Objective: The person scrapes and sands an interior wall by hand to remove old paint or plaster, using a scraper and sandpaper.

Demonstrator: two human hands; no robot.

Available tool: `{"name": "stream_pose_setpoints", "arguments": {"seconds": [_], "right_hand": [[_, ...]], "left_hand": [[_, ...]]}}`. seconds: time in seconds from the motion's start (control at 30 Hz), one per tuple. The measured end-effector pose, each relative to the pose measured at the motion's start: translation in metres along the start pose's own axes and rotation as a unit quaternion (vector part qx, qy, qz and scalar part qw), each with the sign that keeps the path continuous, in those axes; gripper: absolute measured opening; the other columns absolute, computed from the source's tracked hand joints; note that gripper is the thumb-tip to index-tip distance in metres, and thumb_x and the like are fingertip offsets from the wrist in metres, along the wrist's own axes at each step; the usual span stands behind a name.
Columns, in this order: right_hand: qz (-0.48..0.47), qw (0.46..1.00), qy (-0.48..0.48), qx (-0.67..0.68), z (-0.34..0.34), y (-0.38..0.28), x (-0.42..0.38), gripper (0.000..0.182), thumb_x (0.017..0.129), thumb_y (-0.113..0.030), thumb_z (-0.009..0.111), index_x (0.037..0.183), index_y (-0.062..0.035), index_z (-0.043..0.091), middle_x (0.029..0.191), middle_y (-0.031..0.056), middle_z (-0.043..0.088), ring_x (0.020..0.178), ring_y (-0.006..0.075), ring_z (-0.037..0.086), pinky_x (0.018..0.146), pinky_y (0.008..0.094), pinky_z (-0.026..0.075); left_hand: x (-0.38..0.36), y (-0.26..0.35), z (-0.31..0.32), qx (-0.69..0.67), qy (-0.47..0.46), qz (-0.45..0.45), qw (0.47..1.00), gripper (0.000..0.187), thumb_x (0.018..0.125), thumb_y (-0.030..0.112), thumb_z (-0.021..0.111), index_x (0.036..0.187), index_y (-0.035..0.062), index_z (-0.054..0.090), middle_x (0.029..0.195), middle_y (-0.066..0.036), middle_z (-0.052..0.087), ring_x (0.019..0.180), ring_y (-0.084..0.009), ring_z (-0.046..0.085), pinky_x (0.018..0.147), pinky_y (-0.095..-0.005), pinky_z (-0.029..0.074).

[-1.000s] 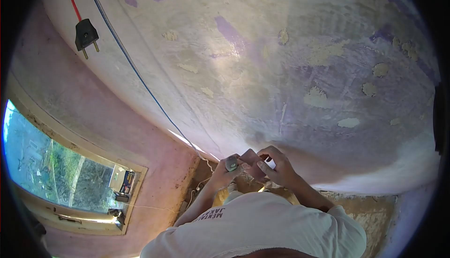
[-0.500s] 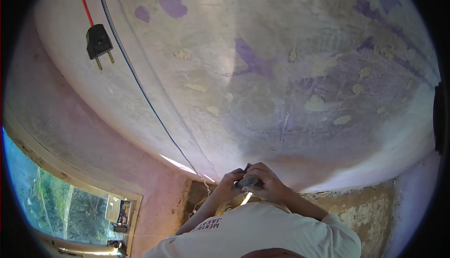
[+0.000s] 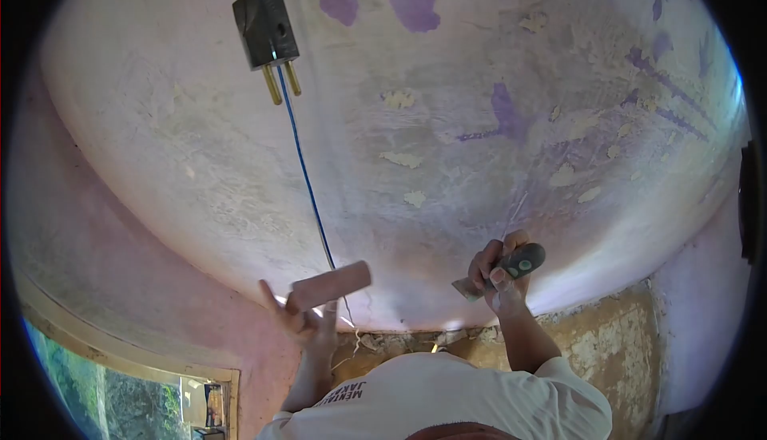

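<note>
In my left hand [image 3: 302,320], on the left near the foot of the wall, is a flat pinkish-brown block [image 3: 334,284]; one finger sticks out to the side. My right hand [image 3: 502,271] is closed around a putty knife [image 3: 523,261] with a dark, rounded handle. Its short blade points to the lower left. Both hands are raised in front of the pale wall [image 3: 240,152], well apart from each other. Purple patches [image 3: 415,2] and bare, flaked spots [image 3: 401,159] mark the paint.
A black two-pin plug [image 3: 266,29] on a red cord hangs close at the upper left. Behind it a blue cable [image 3: 306,172] runs down toward my left hand. A window [image 3: 104,396] is at the lower left. Rough brown wall [image 3: 615,324] shows below.
My hands, together half a second ago, have parted left and right. The block and putty knife now show separately. The view has shifted, so the plug appears closer and farther right.
</note>
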State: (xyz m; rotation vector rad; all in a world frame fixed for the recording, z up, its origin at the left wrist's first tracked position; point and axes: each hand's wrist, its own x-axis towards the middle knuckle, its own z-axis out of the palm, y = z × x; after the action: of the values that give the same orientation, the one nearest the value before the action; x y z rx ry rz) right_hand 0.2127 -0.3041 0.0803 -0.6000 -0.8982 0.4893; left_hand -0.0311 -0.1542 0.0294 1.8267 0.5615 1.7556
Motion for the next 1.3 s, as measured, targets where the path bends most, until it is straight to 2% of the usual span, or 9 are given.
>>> {"name": "stream_pose_setpoints", "arguments": {"seconds": [0.1, 0.2, 0.3, 0.43, 0.53, 0.67, 0.83, 0.97, 1.3], "right_hand": [[-0.033, 0.999, -0.024, -0.012, 0.022, -0.002, 0.010, 0.040, 0.079, -0.024, 0.074, 0.092, -0.0121, 0.038, 0.061, 0.0015, 0.041, 0.049, 0.0105, 0.034, 0.045, 0.0252, 0.030], [-0.043, 0.997, -0.061, -0.022, 0.039, 0.000, 0.014, 0.036, 0.079, -0.023, 0.074, 0.087, -0.0096, 0.041, 0.060, 0.0012, 0.042, 0.050, 0.0101, 0.037, 0.044, 0.0251, 0.028], [-0.063, 0.992, -0.105, -0.033, 0.051, 0.004, 0.016, 0.035, 0.079, -0.023, 0.074, 0.082, -0.0071, 0.043, 0.059, 0.0015, 0.044, 0.049, 0.0105, 0.038, 0.044, 0.0256, 0.028], [-0.140, 0.972, -0.155, -0.108, 0.066, -0.003, 0.024, 0.035, 0.080, -0.023, 0.074, 0.080, -0.0063, 0.042, 0.059, 0.0023, 0.045, 0.048, 0.0114, 0.040, 0.044, 0.0267, 0.028], [-0.233, 0.957, -0.132, -0.110, 0.082, -0.019, 0.036, 0.032, 0.083, -0.024, 0.070, 0.080, -0.0069, 0.042, 0.058, 0.0025, 0.044, 0.047, 0.0122, 0.039, 0.043, 0.0282, 0.029], [-0.406, 0.908, -0.075, -0.065, 0.098, -0.049, 0.063, 0.028, 0.091, -0.032, 0.056, 0.080, -0.0092, 0.044, 0.056, 0.0011, 0.039, 0.047, 0.0127, 0.037, 0.044, 0.0293, 0.029], [-0.516, 0.854, -0.069, -0.015, 0.117, -0.077, 0.114, 0.032, 0.093, -0.039, 0.047, 0.080, -0.0110, 0.056, 0.055, -0.0009, 0.036, 0.048, 0.0115, 0.035, 0.047, 0.0276, 0.027], [-0.540, 0.838, -0.074, 0.013, 0.125, -0.081, 0.148, 0.037, 0.098, -0.039, 0.036, 0.081, -0.0132, 0.057, 0.054, 0.0016, 0.040, 0.045, 0.0148, 0.037, 0.042, 0.0280, 0.028], [-0.548, 0.835, -0.038, 0.038, 0.141, -0.060, 0.166, 0.038, 0.094, -0.040, 0.044, 0.070, -0.0128, 0.055, 0.051, -0.0004, 0.038, 0.044, 0.0125, 0.035, 0.044, 0.0270, 0.028]], "left_hand": [[0.038, -0.006, -0.008, -0.094, 0.204, 0.027, 0.974, 0.062, 0.081, 0.003, 0.065, 0.134, -0.0053, 0.034, 0.094, -0.009, 0.057, 0.080, -0.0168, 0.055, 0.071, -0.0268, 0.043], [0.057, -0.044, -0.047, -0.058, 0.105, 0.095, 0.988, 0.033, 0.083, 0.008, 0.063, 0.111, -0.0056, 0.052, 0.100, -0.010, 0.054, 0.084, -0.0161, 0.055, 0.070, -0.0285, 0.041], [0.085, -0.041, -0.046, -0.045, 0.180, 0.160, 0.969, 0.012, 0.081, 0.005, 0.064, 0.079, 0.0046, 0.052, 0.094, -0.009, 0.051, 0.084, -0.0152, 0.048, 0.066, -0.0274, 0.037], [0.112, -0.084, -0.042, 0.049, 0.161, 0.205, 0.964, 0.015, 0.083, -0.002, 0.057, 0.092, 0.0064, 0.048, 0.110, -0.015, 0.048, 0.106, -0.0291, 0.051, 0.082, -0.0420, 0.046], [0.136, -0.093, -0.015, 0.079, 0.120, 0.284, 0.948, 0.022, 0.084, -0.001, 0.056, 0.098, 0.0102, 0.043, 0.123, -0.017, 0.041, 0.128, -0.0424, 0.034, 0.103, -0.0609, 0.033], [0.142, -0.106, 0.004, 0.158, 0.146, 0.341, 0.915, 0.025, 0.083, -0.007, 0.055, 0.098, 0.0089, 0.044, 0.123, -0.017, 0.042, 0.128, -0.0459, 0.032, 0.103, -0.0609, 0.032], [0.140, -0.113, 0.004, 0.149, 0.152, 0.330, 0.920, 0.014, 0.089, 0.011, 0.056, 0.097, 0.0114, 0.045, 0.125, -0.016, 0.042, 0.130, -0.0423, 0.029, 0.105, -0.0611, 0.026], [0.141, -0.107, 0.004, 0.162, 0.141, 0.336, 0.917, 0.014, 0.088, 0.007, 0.052, 0.100, 0.0091, 0.045, 0.125, -0.017, 0.041, 0.130, -0.0454, 0.028, 0.104, -0.0628, 0.026], [0.141, -0.107, -0.001, 0.172, 0.124, 0.343, 0.915, 0.020, 0.084, 0.001, 0.051, 0.103, 0.0062, 0.045, 0.127, -0.018, 0.038, 0.130, -0.0484, 0.026, 0.104, -0.0646, 0.024]]}}
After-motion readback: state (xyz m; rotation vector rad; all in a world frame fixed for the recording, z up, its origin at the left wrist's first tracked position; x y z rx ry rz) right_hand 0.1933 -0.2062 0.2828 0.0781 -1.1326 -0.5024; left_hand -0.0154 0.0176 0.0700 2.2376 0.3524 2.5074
